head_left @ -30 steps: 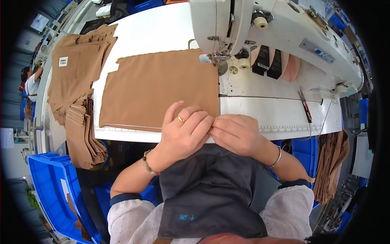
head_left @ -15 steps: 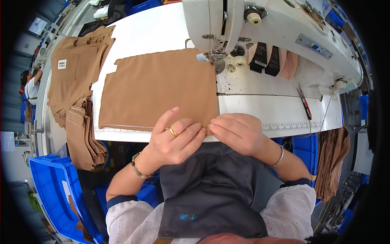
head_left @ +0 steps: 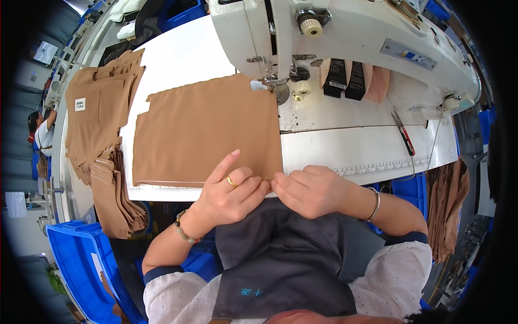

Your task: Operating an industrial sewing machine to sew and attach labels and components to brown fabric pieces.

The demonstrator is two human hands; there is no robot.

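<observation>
A flat brown fabric panel (head_left: 208,129) lies on the white table, its upper right corner reaching under the needle of a white sewing machine (head_left: 345,38). My left hand (head_left: 232,191) is closed in a pinch on the panel's near right corner, with the index finger stretched out over the cloth. Right beside it, my right hand (head_left: 310,191) pinches the same corner, fingertips pressed together. The two hands nearly touch, and they hide the bit of fabric between them.
Brown cut pieces (head_left: 102,119) are piled at the left, some hanging off the edge. Red-handled scissors (head_left: 403,135) lie at the right. Blue bins (head_left: 81,270) stand below the table. More brown fabric (head_left: 447,210) hangs at the right. A co-worker (head_left: 43,132) is at the far left.
The whole view has shifted slightly, with the machine appearing further left. Both hands still pinch the panel's near right corner, and the panel keeps its place under the needle.
</observation>
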